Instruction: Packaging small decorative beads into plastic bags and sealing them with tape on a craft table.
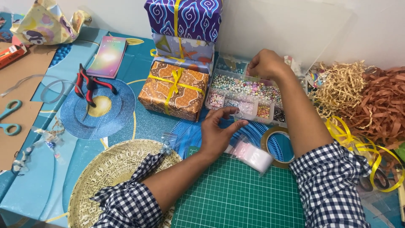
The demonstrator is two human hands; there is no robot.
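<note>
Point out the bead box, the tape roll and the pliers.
bead box [247, 90], head view, on a middle compartment.
tape roll [266, 141], head view, on its left rim.
pliers [86, 86], head view, on the red handles.

Green gridded mat [236, 198]; orange batik box [173, 90], yellow ribbon [175, 82].

Both forearms were extended forward, with checked sleeves pushed up to the elbows. The left hand [218, 131] was held low, palm turned inward, fingers loosely curled and thumb spread. The right hand [265, 63] was reached farther out, knuckles up, fingertips pinched downward.
</note>
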